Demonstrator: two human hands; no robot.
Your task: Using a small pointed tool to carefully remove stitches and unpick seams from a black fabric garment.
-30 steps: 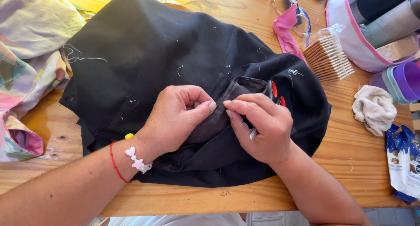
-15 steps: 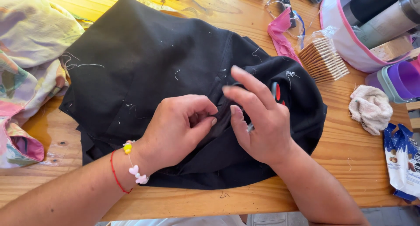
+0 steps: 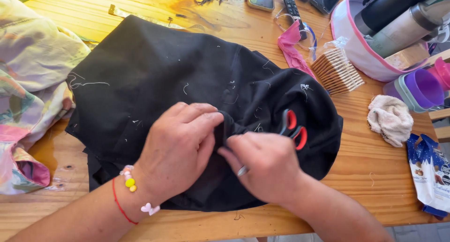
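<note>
Black cloth lies pinched between left hand and right hand grips.

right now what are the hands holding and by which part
Both the left hand and right hand pinch a raised fold near the middle of the black fabric, fingertips meeting there.

The black cloth is matt woven fabric, speckled with pale lint and loose threads. The worktop is planked wood with a warm, slightly glossy varnish. At 3 o'clock the scissors have shiny red plastic handles, and further out the rag looks nubby terry.
</note>
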